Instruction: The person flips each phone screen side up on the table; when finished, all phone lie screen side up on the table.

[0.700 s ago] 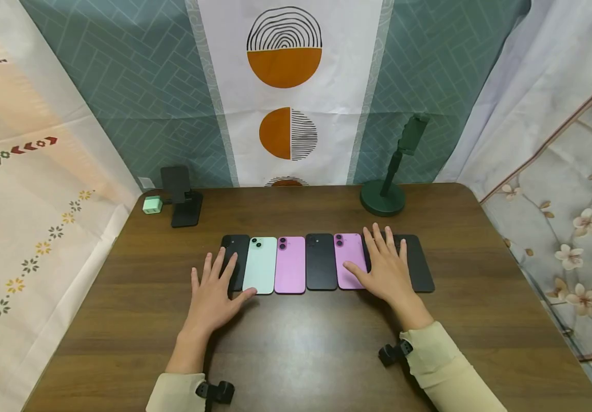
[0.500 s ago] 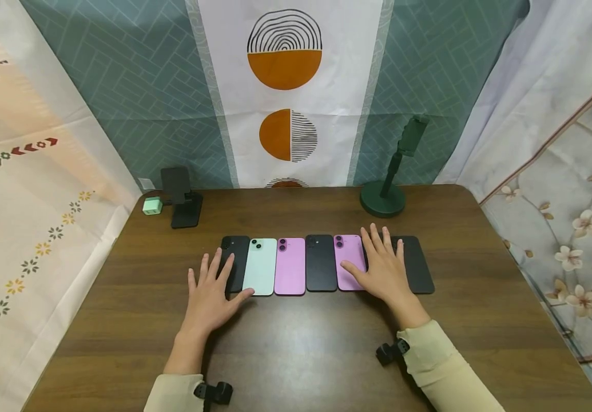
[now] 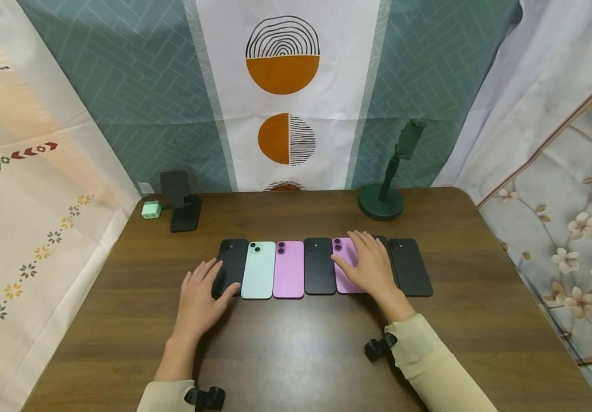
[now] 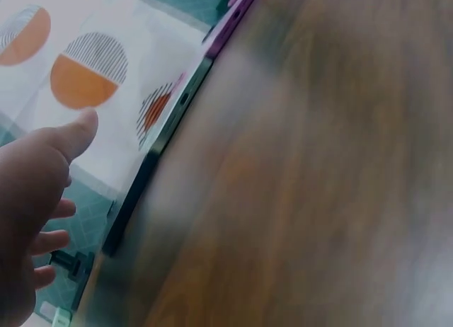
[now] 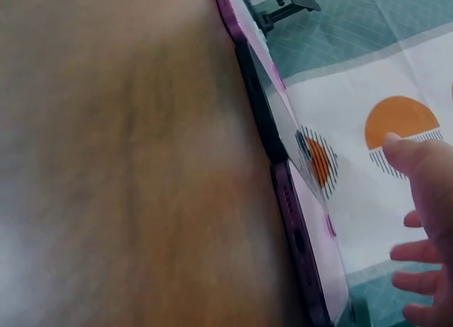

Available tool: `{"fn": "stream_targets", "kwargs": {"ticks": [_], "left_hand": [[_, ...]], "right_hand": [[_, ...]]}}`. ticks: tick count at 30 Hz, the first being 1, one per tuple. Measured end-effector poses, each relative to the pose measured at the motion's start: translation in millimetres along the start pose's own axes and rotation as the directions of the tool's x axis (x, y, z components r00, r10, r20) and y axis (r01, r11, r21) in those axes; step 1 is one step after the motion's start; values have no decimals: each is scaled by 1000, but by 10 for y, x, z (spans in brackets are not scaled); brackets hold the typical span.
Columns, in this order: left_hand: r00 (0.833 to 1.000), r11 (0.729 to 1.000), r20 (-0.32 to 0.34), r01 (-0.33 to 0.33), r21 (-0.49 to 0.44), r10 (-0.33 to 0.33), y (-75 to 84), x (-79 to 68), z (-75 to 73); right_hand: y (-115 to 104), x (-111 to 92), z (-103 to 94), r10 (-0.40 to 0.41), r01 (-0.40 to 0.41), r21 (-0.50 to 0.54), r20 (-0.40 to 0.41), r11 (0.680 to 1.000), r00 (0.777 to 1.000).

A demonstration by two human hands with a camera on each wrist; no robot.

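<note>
Several phones lie face down in a tight row across the table. From the left come a black phone (image 3: 233, 263), a mint green phone (image 3: 258, 272), a pink phone (image 3: 289, 269), another black phone (image 3: 320, 266) and a second pink phone (image 3: 344, 281). My left hand (image 3: 199, 303) hovers at the row's left end, fingers relaxed, fingertips beside the first black phone. My right hand (image 3: 373, 272) is over the second pink phone and mostly hides a black phone beside it. A further black phone (image 3: 412, 269) ends the row. In both wrist views the hands stand apart from the phones, holding nothing.
A black phone stand (image 3: 185, 212) and a small mint charger block (image 3: 151, 209) stand at the back left of the wooden table (image 3: 296, 355). A dark green stand (image 3: 382, 201) with a round base is at the back right. Patterned cloth hangs behind.
My right hand has shifted left and its fingers have drawn together, uncovering more of the last black phone. My left hand has drawn slightly left and toward me, its thumb leaving the mint phone.
</note>
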State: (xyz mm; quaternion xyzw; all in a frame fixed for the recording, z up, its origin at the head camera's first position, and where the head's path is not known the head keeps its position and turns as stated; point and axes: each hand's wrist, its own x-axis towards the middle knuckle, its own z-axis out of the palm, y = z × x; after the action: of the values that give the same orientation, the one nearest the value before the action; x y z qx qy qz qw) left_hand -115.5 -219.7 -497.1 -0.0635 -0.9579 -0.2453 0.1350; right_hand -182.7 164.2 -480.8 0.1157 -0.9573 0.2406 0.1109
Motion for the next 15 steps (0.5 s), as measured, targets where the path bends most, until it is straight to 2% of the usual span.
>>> {"fn": "stream_targets", "kwargs": {"ticks": [6, 12, 15], "left_hand": [[999, 995, -40, -1, -101, -4, -126, -55, -51], [999, 992, -15, 30, -123, -32, -216, -131, -80], [999, 992, -26, 37, -117, -41, -248, -161, -100]], "right_hand": [[-139, 167, 124, -35, 33, 128, 12, 991, 999], [-321, 318, 314, -84, 68, 172, 90, 983, 992], [-427, 388, 410, -107, 79, 197, 133, 977, 985]]}}
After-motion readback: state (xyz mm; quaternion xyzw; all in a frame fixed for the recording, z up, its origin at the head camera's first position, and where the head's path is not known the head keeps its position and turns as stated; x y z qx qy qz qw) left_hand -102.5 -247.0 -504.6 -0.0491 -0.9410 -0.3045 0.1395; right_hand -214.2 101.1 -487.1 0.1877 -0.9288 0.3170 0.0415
